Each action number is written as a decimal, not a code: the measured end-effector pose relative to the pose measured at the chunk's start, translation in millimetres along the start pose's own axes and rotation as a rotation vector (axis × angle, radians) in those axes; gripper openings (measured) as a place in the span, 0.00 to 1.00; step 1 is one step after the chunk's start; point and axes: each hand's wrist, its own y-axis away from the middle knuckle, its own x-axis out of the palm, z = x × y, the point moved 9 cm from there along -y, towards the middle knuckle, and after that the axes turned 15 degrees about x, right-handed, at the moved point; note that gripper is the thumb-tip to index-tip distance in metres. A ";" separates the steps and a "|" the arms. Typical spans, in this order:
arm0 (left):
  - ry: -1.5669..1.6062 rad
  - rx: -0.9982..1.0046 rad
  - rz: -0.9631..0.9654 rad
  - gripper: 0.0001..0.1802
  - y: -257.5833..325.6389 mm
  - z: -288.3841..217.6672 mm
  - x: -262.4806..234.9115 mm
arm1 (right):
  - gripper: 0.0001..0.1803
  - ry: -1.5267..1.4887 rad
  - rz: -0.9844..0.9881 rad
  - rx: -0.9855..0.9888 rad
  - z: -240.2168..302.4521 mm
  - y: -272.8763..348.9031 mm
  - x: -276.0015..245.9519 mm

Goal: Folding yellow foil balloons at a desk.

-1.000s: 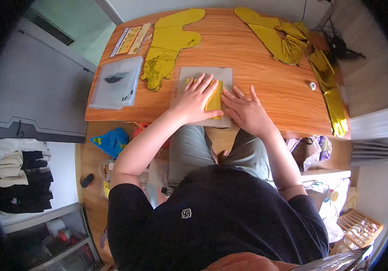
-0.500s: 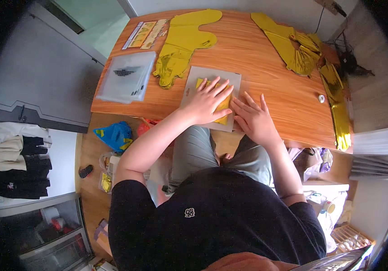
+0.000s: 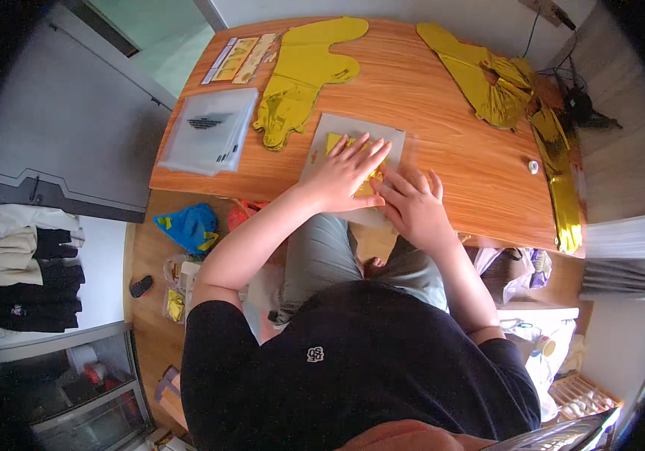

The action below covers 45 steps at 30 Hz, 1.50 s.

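Observation:
A flat greyish sleeve or sheet (image 3: 371,128) lies near the table's front edge, slightly tilted. On it is a folded piece of gold foil (image 3: 333,141), mostly covered by my hands. My left hand (image 3: 341,179) rests flat over the foil, fingers spread and thumb pointing right. At the foil's right side, my right hand (image 3: 418,210) touches it with its fingertips, fingers apart and slightly bent. Beyond the sleeve a flat gold foil balloon (image 3: 301,71) is spread out. Left of it sits a stack of clear plastic sleeves (image 3: 209,139).
More gold foil (image 3: 480,71) lies at the far right, with a long strip (image 3: 560,177) along the table's right edge. A small white roll (image 3: 533,167) is near it. Printed cards (image 3: 240,60) lie far left. Below the table, a blue bag (image 3: 189,225) is on the floor.
My right hand has shifted a little left onto the foil's edge, its fingers bending more. My left hand stays pressed on the foil. The sleeve has tilted slightly clockwise.

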 end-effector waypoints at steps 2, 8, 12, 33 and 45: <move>-0.005 0.008 0.000 0.58 -0.6 -1.3 -0.7 | 0.24 0.004 -0.012 0.011 0.2 -0.9 0.8; 0.016 -0.004 -0.025 0.57 1.3 -0.4 1.2 | 0.23 -0.013 0.004 0.078 -1.0 -1.3 5.1; 0.004 0.004 0.017 0.57 -0.5 -0.5 3.1 | 0.24 -0.034 0.032 0.043 -2.5 -3.8 3.6; 0.188 0.277 0.505 0.53 -64.0 -58.1 0.4 | 0.09 0.323 -0.830 0.863 -380.5 128.5 -194.2; 0.644 -0.430 -0.758 0.23 63.1 42.9 -29.0 | 0.13 0.636 -0.180 1.124 -533.5 81.7 -153.0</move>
